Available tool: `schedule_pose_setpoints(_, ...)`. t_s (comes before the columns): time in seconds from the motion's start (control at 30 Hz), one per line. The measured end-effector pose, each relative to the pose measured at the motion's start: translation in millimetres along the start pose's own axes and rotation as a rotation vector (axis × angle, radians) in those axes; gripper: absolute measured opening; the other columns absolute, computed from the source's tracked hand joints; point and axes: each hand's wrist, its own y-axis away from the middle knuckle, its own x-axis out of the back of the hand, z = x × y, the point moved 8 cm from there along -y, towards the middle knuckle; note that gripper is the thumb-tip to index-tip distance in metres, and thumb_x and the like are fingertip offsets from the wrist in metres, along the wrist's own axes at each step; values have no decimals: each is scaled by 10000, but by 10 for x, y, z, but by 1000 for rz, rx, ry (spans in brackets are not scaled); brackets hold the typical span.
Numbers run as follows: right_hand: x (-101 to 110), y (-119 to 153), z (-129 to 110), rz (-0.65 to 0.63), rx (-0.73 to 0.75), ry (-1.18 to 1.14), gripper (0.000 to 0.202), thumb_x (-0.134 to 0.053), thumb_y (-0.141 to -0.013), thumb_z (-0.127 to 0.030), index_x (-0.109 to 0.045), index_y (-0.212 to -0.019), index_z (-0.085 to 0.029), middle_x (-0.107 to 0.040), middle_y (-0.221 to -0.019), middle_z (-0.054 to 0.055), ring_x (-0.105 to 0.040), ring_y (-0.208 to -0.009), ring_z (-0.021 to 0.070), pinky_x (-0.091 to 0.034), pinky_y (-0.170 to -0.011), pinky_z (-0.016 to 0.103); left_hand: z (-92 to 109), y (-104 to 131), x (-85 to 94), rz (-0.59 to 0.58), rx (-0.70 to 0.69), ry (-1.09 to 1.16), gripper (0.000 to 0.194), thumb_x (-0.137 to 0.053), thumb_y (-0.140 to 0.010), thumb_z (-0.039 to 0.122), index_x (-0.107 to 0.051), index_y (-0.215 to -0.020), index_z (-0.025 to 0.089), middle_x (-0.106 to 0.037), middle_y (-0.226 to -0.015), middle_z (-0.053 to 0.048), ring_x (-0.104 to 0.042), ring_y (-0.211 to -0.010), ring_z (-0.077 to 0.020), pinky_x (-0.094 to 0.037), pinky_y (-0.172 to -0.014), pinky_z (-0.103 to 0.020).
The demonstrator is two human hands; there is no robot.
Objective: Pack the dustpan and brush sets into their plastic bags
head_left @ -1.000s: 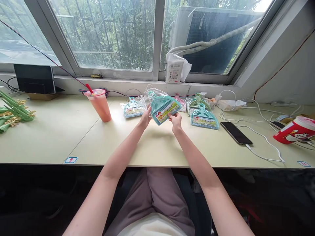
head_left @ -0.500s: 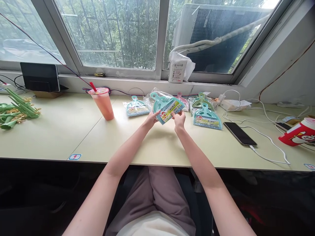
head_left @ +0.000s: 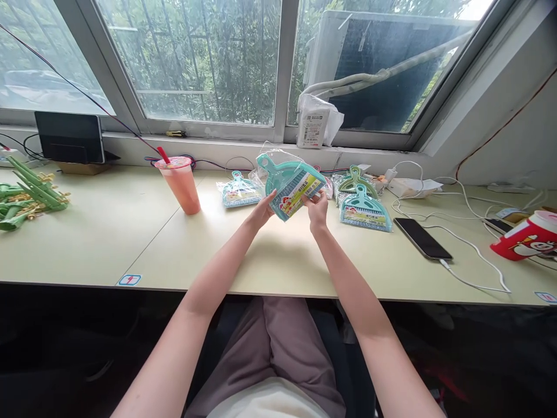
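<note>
A teal dustpan-and-brush set [head_left: 292,184] in clear plastic is held tilted above the table, its handle toward the upper left. My left hand [head_left: 263,211] grips its lower left edge, and my right hand [head_left: 317,210] pinches its right side. Behind it, a pink set is mostly hidden. To the left lies another wrapped teal set [head_left: 239,193]. On the right, a wrapped teal set [head_left: 365,211] lies in front of a green one [head_left: 355,181].
A pink drink cup [head_left: 179,184] with a red straw stands left on the table [head_left: 174,261]. To the right are a phone [head_left: 423,238] on a white cable and a tilted red cup [head_left: 526,237]. Green stems [head_left: 32,194] lie far left; a tablet [head_left: 69,137] stands behind.
The held teal set has turned more face-on, and its handle has shifted up and left. It now covers more of the pink set behind. Both hands keep their hold.
</note>
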Motion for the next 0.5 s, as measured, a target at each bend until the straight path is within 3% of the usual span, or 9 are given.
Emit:
schedule_pose_setpoints(0.3, -95, 19, 61, -93, -115, -168, 382, -695, -688, -153, -398, -906, -259, -678, -842, -51, -670, -844, 134, -580, -768, 306, 155, -23, 231, 146, -47, 79, 345, -592, -891, 457, -686, -1091, 192, -749, -985, -28, -687, -908, -209, -515, -761, -299)
schedule_pose_setpoints(0.5, 54, 44, 82, 78, -201, -103, 333, -644, -728, -114, -416, -923, -260, -673, -837, -41, -679, -856, 142, -596, -770, 318, 38, 26, 93, 11, 85, -23, 351, -692, -815, 430, -708, -1044, 164, -752, -995, -66, -681, -965, -254, -495, -860, -356)
